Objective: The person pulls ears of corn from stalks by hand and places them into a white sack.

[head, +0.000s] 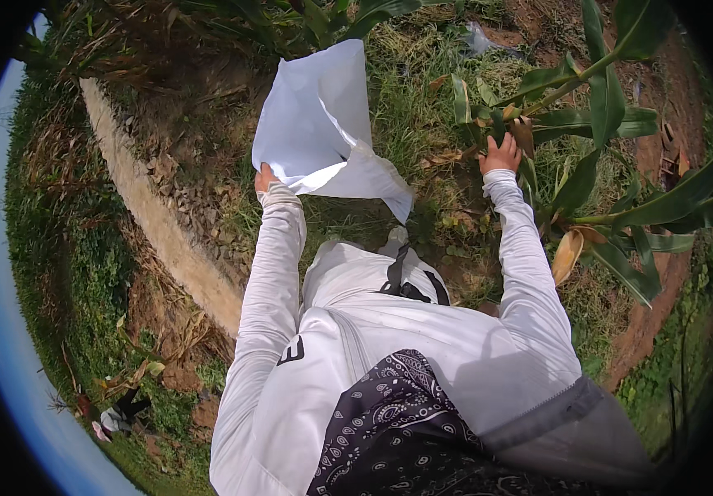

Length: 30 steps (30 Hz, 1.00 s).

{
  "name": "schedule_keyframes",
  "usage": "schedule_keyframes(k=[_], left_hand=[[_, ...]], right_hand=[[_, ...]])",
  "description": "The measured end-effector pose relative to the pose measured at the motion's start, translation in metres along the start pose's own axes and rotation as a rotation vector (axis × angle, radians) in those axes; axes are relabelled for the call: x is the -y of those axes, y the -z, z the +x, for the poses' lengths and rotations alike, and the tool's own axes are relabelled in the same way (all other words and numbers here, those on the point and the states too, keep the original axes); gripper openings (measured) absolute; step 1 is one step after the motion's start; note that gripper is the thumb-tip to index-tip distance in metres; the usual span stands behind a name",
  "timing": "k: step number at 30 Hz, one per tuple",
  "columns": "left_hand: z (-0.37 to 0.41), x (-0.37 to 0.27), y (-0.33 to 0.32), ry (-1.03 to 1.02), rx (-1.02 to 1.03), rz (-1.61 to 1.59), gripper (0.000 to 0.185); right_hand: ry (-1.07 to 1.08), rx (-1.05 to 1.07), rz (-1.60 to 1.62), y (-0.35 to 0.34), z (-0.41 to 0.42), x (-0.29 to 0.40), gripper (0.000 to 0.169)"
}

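Observation:
My left hand (265, 178) grips the edge of a white sack (294, 115), which hangs in front of me with its mouth gaping. The fingers are partly hidden behind the sack. To the right, my right hand (502, 155) is on a corn plant (570, 84), its fingers over leaves and a dry husk (522, 133) where the leaves meet the stalk. What lies under the palm is hidden. Below that hand, an ear of corn in a pale dry husk (567, 255) hangs from a second leaning stalk (641, 217).
A pale concrete strip (158, 211) curves along the left, with loose stones (180, 208) beside it. Grass (412, 93) covers the ground ahead. Clear plastic film (480, 40) lies at the top. Another person (118, 412) is at the lower left.

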State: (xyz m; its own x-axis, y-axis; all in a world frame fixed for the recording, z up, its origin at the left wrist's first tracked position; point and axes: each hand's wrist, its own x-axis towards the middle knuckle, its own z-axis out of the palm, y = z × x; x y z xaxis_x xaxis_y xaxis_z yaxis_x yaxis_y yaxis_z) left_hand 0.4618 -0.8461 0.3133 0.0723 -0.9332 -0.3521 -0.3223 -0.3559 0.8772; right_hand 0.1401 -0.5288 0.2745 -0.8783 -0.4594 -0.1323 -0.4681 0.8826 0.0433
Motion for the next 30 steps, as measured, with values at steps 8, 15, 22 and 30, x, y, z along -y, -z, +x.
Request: schedule_keyframes(k=[8, 15, 22, 30], left_hand=[[0.097, -0.019, 0.034, -0.059, -0.124, -0.133, 0.042], [0.162, -0.069, 0.05, -0.057, -0.15, -0.235, 0.039], [0.278, -0.026, 0.068, -0.177, -0.133, -0.047, 0.036], [0.33, -0.041, 0.046, -0.077, -0.005, -0.236, 0.037]], right_hand=[[0.511, -0.401, 0.384, 0.071, 0.051, 0.174, 0.042], [0.755, -0.886, 0.122, 0.186, 0.144, 0.379, 0.038], [0.471, 0.021, -0.434, 0.195, 0.238, 0.496, 0.028], [0.299, 0.574, -0.264, 0.185, 0.253, 0.462, 0.033]])
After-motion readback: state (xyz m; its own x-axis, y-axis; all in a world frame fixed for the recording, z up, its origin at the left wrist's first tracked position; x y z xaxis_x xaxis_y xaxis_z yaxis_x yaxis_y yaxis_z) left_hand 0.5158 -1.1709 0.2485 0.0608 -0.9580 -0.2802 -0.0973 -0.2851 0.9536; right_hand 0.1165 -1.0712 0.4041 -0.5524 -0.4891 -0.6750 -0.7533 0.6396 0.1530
